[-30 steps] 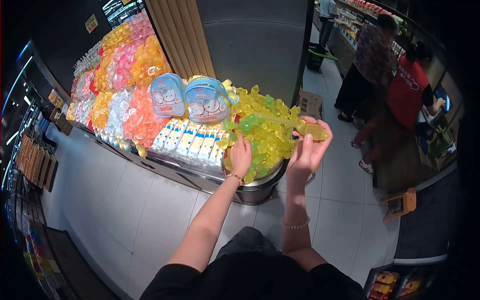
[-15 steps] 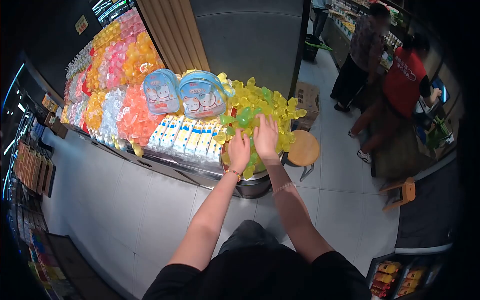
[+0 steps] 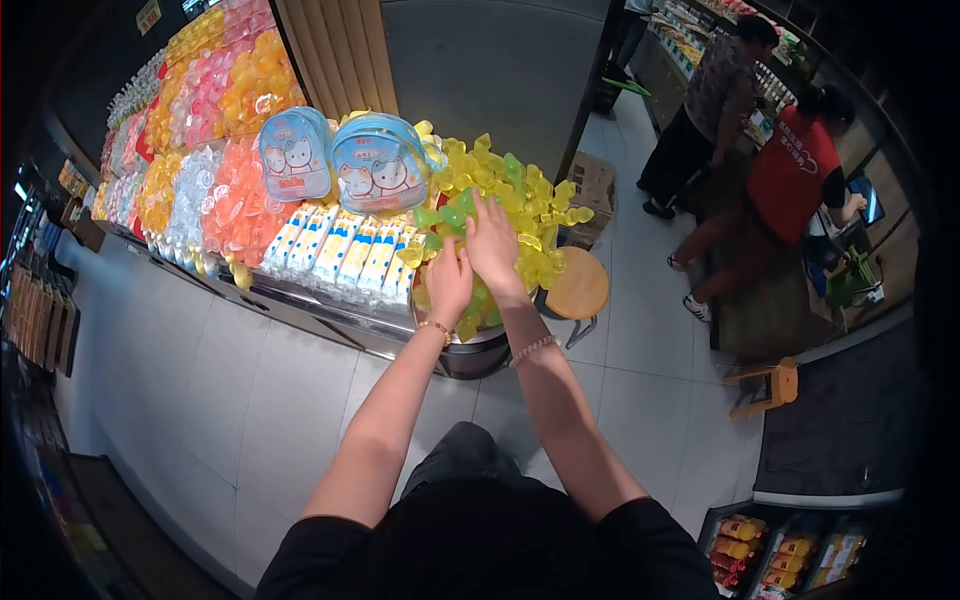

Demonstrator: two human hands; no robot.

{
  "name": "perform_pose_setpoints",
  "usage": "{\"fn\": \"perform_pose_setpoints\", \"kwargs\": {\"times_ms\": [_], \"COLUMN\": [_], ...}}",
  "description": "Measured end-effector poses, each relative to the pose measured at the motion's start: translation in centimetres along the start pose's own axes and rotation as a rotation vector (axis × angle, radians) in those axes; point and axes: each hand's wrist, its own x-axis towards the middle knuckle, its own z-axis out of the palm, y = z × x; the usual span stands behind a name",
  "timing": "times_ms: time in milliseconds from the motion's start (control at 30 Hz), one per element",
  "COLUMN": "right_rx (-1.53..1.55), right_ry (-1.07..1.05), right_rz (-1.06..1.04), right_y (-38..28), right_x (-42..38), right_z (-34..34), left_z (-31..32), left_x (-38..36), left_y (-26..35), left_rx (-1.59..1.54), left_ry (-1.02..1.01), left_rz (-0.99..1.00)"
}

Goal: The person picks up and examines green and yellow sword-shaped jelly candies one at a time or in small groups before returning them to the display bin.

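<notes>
A heap of translucent yellow packs (image 3: 545,228), bulb-shaped like jelly cups, fills the right end of the display, with several green packs (image 3: 455,208) among them. My right hand (image 3: 493,248) lies palm down over the heap, its fingers stretched toward the green packs. Close beside it on the left, my left hand (image 3: 449,283) rests at the heap's near edge with thumb and fingers apart. No pack shows clearly in either hand, though both palms are hidden.
White-and-yellow packets (image 3: 345,250) stand left of the heap, below two blue cartoon bags (image 3: 380,165). Orange packs (image 3: 240,195) lie farther left. A round wooden stool (image 3: 577,285) and a cardboard box (image 3: 590,195) stand right. Two people are beyond, one in a red vest (image 3: 793,165).
The view has swung, so the display sits farther left and higher. My right hand has shifted slightly along the heap toward the green packs; my left hand stays at the near edge.
</notes>
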Motion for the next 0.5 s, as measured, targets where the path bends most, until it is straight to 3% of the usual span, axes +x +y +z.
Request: {"fn": "perform_pose_setpoints", "kwargs": {"times_ms": [100,200,333,433,500], "right_rx": [0.231,0.514,0.311,0.123,0.287], "right_ry": [0.193,0.307,0.752,0.887,0.553], "right_rz": [-0.127,-0.234,-0.071,0.165,0.182], "right_y": [0.9,2.1,4.9,9.1,12.3], "right_x": [-1.0,-2.0,0.4,3.1,2.8], "right_z": [0.0,-4.4,-8.1,-6.6,-4.6], "left_z": [0.2,0.1,-0.1,-0.4,-0.3], "left_x": [0.1,0.2,0.0,-0.2,0.0], "left_y": [-0.2,-0.2,0.0,0.1,0.3], "left_rx": [-0.003,-0.021,-0.01,-0.002,-0.008], "left_ry": [0.001,-0.01,-0.031,-0.035,-0.027], "left_rz": [0.01,-0.018,-0.018,-0.003,0.0]}}
